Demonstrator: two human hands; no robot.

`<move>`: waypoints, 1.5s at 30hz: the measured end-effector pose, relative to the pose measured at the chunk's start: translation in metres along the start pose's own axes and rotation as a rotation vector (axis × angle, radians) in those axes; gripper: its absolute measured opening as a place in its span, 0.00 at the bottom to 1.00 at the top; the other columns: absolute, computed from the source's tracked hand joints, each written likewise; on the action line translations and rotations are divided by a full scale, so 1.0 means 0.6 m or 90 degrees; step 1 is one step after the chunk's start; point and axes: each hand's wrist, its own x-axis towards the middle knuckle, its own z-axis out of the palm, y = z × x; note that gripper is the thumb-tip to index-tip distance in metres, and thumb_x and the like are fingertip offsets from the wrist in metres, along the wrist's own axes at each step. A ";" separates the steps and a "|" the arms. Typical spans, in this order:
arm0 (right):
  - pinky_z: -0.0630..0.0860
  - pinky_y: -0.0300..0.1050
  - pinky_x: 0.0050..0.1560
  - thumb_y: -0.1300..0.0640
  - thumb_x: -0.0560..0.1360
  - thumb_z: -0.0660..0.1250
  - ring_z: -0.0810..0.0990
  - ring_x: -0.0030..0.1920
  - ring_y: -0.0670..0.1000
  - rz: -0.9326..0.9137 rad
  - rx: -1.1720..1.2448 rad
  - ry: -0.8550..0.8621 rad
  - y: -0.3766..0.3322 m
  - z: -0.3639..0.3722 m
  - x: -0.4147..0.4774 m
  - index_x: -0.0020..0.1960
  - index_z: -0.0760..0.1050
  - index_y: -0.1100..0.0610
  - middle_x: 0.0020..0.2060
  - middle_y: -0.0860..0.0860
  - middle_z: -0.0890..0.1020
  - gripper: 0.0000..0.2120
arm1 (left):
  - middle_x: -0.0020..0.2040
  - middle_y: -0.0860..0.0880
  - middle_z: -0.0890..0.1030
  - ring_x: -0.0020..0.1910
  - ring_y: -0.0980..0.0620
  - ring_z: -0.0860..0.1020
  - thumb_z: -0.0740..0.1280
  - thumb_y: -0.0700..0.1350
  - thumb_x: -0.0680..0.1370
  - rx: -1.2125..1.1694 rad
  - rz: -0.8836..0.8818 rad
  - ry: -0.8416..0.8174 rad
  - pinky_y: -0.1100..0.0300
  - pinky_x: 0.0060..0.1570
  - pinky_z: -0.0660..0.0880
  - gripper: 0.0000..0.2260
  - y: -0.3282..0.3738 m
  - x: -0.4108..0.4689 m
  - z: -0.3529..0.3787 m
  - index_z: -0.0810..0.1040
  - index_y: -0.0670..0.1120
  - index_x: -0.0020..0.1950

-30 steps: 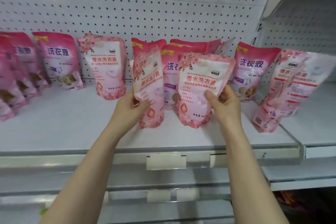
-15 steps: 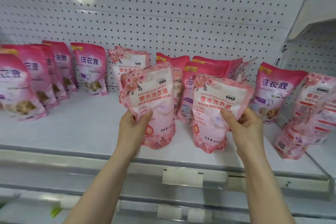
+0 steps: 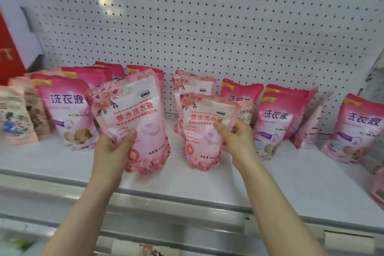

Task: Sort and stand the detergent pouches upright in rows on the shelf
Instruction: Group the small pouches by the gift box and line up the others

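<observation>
A: Where are the two pouches she's working with?

B: The left hand (image 3: 113, 151) is clenched on a pale floral pouch (image 3: 133, 118), thumb across its front near the middle, the fingers (image 3: 133, 134) wrapped behind its left edge. The pouch is upright, tipped a little to the right, its bottom near the front of the white shelf (image 3: 291, 176); whether it touches the shelf I cannot tell.

A: And the other one?

B: The right hand (image 3: 236, 141) grasps a second floral pouch (image 3: 204, 131) by its right edge, thumb on the front. It is upright just right of the first, with a gap between them, bottom at the shelf surface.

A: What's around them?

B: Behind, along the pegboard (image 3: 207, 27), darker pink pouches (image 3: 278, 116) stand in a loose row, with another floral one (image 3: 193, 85) directly behind the right-hand pouch. At the far left are beige printed pouches (image 3: 16, 118).

A: Anything different from half a second ago?

B: The view has swung left, so the left-end group and a red box (image 3: 8, 48) now show. Both pouches have travelled left with the hands, and the left one now overlaps the darker pink pouch (image 3: 66, 110) at that end. Both grips are unchanged.
</observation>
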 end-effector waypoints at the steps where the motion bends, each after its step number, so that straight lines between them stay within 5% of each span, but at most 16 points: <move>1: 0.78 0.46 0.35 0.61 0.75 0.71 0.81 0.35 0.50 0.009 0.002 0.004 0.006 0.022 0.008 0.42 0.79 0.54 0.34 0.50 0.84 0.05 | 0.50 0.51 0.84 0.46 0.55 0.84 0.65 0.37 0.79 -0.003 -0.001 -0.009 0.66 0.37 0.80 0.10 -0.001 0.004 -0.009 0.78 0.43 0.60; 3: 0.78 0.44 0.36 0.61 0.76 0.70 0.83 0.37 0.50 0.027 0.017 0.009 0.015 0.056 0.026 0.46 0.80 0.56 0.39 0.51 0.85 0.02 | 0.52 0.50 0.84 0.48 0.55 0.84 0.65 0.38 0.79 -0.003 -0.008 -0.031 0.65 0.40 0.81 0.12 -0.004 0.012 -0.025 0.77 0.43 0.61; 8: 0.81 0.56 0.55 0.62 0.78 0.67 0.85 0.50 0.53 0.065 0.034 0.021 0.030 0.105 0.080 0.54 0.81 0.56 0.50 0.52 0.86 0.07 | 0.53 0.50 0.84 0.50 0.52 0.84 0.66 0.39 0.78 0.019 -0.004 -0.073 0.62 0.44 0.81 0.13 -0.019 0.035 -0.053 0.77 0.45 0.62; 14: 0.79 0.59 0.59 0.60 0.77 0.68 0.83 0.55 0.52 0.063 -0.022 0.018 0.032 0.114 0.096 0.63 0.76 0.55 0.55 0.51 0.84 0.14 | 0.52 0.52 0.85 0.50 0.53 0.84 0.66 0.39 0.78 0.008 -0.023 -0.115 0.55 0.48 0.81 0.12 -0.027 0.050 -0.049 0.78 0.46 0.61; 16: 0.77 0.57 0.63 0.59 0.77 0.68 0.80 0.59 0.51 -0.009 -0.110 0.028 0.007 0.104 0.076 0.68 0.69 0.55 0.61 0.50 0.81 0.21 | 0.50 0.53 0.85 0.49 0.53 0.84 0.67 0.38 0.78 0.000 -0.028 -0.131 0.57 0.46 0.81 0.12 -0.030 0.051 -0.044 0.78 0.47 0.60; 19: 0.71 0.44 0.65 0.56 0.79 0.66 0.74 0.66 0.47 -0.268 -0.289 0.127 -0.065 0.082 0.030 0.72 0.64 0.53 0.68 0.48 0.75 0.23 | 0.50 0.55 0.85 0.51 0.53 0.84 0.67 0.38 0.78 0.006 -0.035 -0.171 0.56 0.48 0.80 0.10 -0.032 0.052 -0.030 0.79 0.49 0.57; 22: 0.72 0.36 0.61 0.52 0.81 0.63 0.76 0.62 0.41 -0.409 -0.298 -0.002 -0.144 0.076 -0.010 0.67 0.73 0.52 0.62 0.44 0.79 0.15 | 0.50 0.55 0.85 0.50 0.50 0.83 0.66 0.38 0.78 0.033 -0.033 -0.229 0.52 0.49 0.81 0.10 -0.031 0.050 -0.003 0.79 0.50 0.57; 26: 0.73 0.33 0.45 0.52 0.78 0.68 0.79 0.43 0.39 -0.363 -0.384 -0.203 -0.176 0.073 -0.004 0.52 0.83 0.53 0.44 0.43 0.84 0.08 | 0.52 0.57 0.85 0.53 0.55 0.83 0.66 0.39 0.79 0.037 -0.032 -0.329 0.57 0.53 0.80 0.11 -0.026 0.046 0.043 0.78 0.52 0.57; 29: 0.67 0.32 0.35 0.53 0.77 0.70 0.72 0.32 0.41 -0.340 -0.398 -0.182 -0.163 0.066 0.023 0.45 0.83 0.56 0.33 0.45 0.81 0.07 | 0.55 0.55 0.84 0.55 0.56 0.82 0.66 0.40 0.79 0.034 -0.041 -0.382 0.57 0.56 0.78 0.12 -0.027 0.048 0.072 0.77 0.51 0.62; 33: 0.70 0.39 0.38 0.54 0.77 0.69 0.77 0.36 0.49 -0.335 -0.399 -0.130 -0.132 0.071 0.049 0.44 0.83 0.57 0.36 0.50 0.83 0.08 | 0.56 0.55 0.84 0.56 0.54 0.82 0.70 0.42 0.77 0.052 -0.059 -0.326 0.50 0.58 0.78 0.15 -0.051 0.059 0.085 0.76 0.54 0.61; 39: 0.71 0.41 0.40 0.54 0.78 0.68 0.78 0.37 0.51 -0.347 -0.367 -0.061 -0.108 0.089 0.071 0.44 0.83 0.57 0.37 0.51 0.84 0.09 | 0.54 0.63 0.78 0.53 0.62 0.78 0.78 0.39 0.66 0.206 -0.022 -0.300 0.69 0.46 0.75 0.32 -0.069 0.045 0.079 0.66 0.62 0.59; 45: 0.74 0.48 0.44 0.52 0.79 0.67 0.80 0.40 0.54 -0.338 -0.362 -0.044 -0.098 0.094 0.075 0.45 0.82 0.57 0.38 0.52 0.84 0.10 | 0.54 0.63 0.78 0.53 0.58 0.79 0.77 0.39 0.67 0.242 -0.005 -0.273 0.52 0.53 0.79 0.30 -0.077 0.047 0.082 0.66 0.61 0.59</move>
